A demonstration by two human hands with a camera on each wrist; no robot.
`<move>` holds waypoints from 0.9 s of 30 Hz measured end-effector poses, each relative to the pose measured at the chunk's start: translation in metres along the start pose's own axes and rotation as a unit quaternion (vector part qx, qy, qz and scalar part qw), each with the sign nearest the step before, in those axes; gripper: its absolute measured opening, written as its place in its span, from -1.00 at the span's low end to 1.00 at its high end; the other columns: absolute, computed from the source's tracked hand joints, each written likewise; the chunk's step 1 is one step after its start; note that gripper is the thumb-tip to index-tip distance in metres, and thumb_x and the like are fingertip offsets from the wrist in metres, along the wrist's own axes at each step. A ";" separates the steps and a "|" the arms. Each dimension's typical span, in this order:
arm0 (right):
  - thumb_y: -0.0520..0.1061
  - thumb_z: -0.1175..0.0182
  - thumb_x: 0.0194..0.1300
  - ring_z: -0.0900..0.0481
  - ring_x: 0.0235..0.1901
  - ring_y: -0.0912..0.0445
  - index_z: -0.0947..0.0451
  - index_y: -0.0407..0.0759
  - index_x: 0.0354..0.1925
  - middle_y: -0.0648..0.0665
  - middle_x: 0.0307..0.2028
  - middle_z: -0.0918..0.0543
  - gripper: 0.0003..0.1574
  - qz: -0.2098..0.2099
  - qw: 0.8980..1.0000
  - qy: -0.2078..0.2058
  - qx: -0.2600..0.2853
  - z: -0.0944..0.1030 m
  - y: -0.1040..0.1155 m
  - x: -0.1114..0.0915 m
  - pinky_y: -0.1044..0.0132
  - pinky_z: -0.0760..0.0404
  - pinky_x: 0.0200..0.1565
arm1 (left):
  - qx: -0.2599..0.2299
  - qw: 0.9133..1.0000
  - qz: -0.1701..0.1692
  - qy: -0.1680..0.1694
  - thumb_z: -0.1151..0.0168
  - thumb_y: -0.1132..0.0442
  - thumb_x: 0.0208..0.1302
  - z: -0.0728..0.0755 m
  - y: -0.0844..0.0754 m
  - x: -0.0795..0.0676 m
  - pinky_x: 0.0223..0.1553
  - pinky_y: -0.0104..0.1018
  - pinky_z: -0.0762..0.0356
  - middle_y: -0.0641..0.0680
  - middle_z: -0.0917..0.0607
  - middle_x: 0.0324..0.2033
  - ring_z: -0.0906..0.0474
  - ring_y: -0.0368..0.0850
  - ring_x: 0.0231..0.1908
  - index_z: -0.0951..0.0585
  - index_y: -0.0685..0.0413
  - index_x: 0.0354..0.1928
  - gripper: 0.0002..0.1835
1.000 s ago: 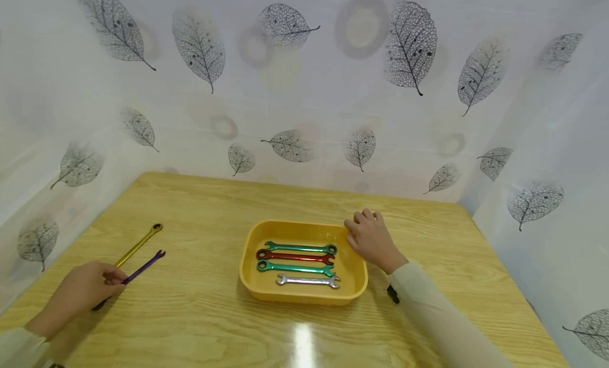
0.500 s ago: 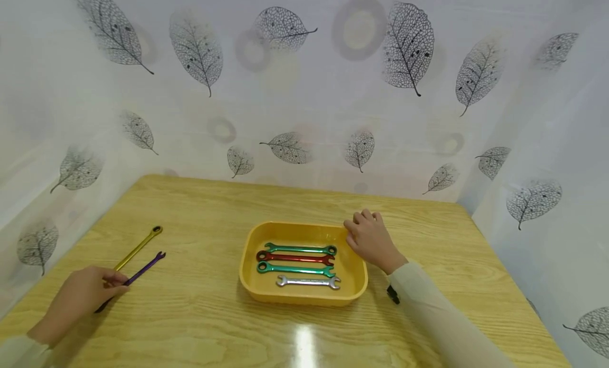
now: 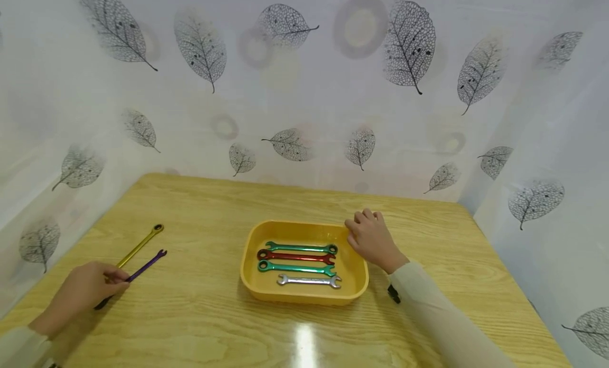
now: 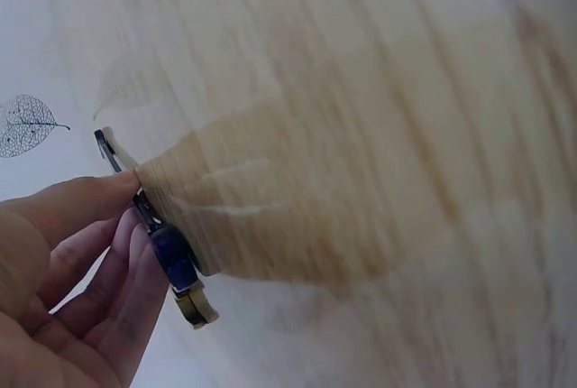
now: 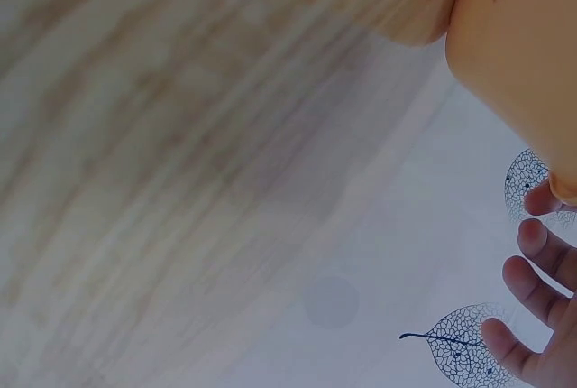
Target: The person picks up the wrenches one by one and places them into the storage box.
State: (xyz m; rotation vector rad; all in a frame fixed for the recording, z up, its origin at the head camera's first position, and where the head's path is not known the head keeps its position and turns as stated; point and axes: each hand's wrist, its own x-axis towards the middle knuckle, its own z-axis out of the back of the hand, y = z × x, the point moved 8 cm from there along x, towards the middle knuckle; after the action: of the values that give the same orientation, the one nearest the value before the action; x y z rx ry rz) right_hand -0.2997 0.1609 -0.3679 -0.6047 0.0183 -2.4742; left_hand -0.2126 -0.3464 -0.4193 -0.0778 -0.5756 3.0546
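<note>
My left hand (image 3: 83, 288) pinches a purple combination wrench (image 3: 147, 265) between thumb and fingers at the table's left side. The wrench slants away with its open end far from me, and a dark end shows below the palm. Just beyond it a yellow ratcheting wrench (image 3: 141, 245) lies at the same slant, partly hidden by the fingers. My right hand (image 3: 373, 241) grips the far right corner of a yellow plastic tray (image 3: 304, 298). In the right wrist view one finger touches the tray's rim, while the other fingers (image 5: 534, 242) curve free outside it.
Inside the tray, side by side, lie a green wrench (image 3: 302, 248), a red wrench (image 3: 297, 257), another green wrench (image 3: 297, 268) and a short silver open-end wrench (image 3: 309, 281). The wooden table (image 3: 204, 325) is bordered by a leaf-patterned curtain (image 3: 304, 103).
</note>
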 end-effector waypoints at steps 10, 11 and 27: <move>-0.16 -0.04 0.24 -0.30 -0.36 0.00 -0.52 -0.06 -0.32 -0.07 -0.47 -0.42 -0.90 -0.004 1.000 0.005 0.000 -0.002 0.000 0.004 0.02 -0.33 -0.18 | 0.002 1.000 -0.017 -0.024 -0.40 0.23 -0.03 0.004 0.001 0.006 -0.52 -0.34 -0.46 -0.01 -0.71 -0.55 -0.52 -0.30 -0.59 -0.72 0.17 -0.39 -0.83; -0.16 -0.04 0.24 -0.31 -0.36 -0.01 -0.52 -0.06 -0.32 -0.07 -0.47 -0.42 -0.90 -0.005 1.000 0.006 -0.001 -0.002 0.000 0.004 0.02 -0.34 -0.18 | 0.004 0.999 -0.019 -0.027 -0.41 0.22 -0.03 0.005 0.001 0.007 -0.52 -0.31 -0.47 0.00 -0.72 -0.55 -0.53 -0.28 -0.58 -0.72 0.18 -0.38 -0.82; -0.15 -0.01 0.24 -0.31 -0.36 -0.01 -0.51 -0.05 -0.33 -0.07 -0.47 -0.41 -0.88 -0.007 1.000 0.002 0.000 -0.002 -0.001 0.007 0.00 -0.36 -0.17 | 0.037 0.997 -0.045 -0.041 -0.37 0.28 -0.01 0.009 -0.007 0.012 -0.43 -0.06 -0.53 0.08 -0.73 -0.52 -0.62 -0.01 -0.52 -0.72 0.17 -0.39 -0.87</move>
State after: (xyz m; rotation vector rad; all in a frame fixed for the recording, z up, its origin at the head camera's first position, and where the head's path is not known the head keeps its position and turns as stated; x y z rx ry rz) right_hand -0.3062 0.1574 -0.3669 -0.6016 0.0149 -2.4885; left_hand -0.2248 -0.3423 -0.4093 0.0726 -0.4546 2.9982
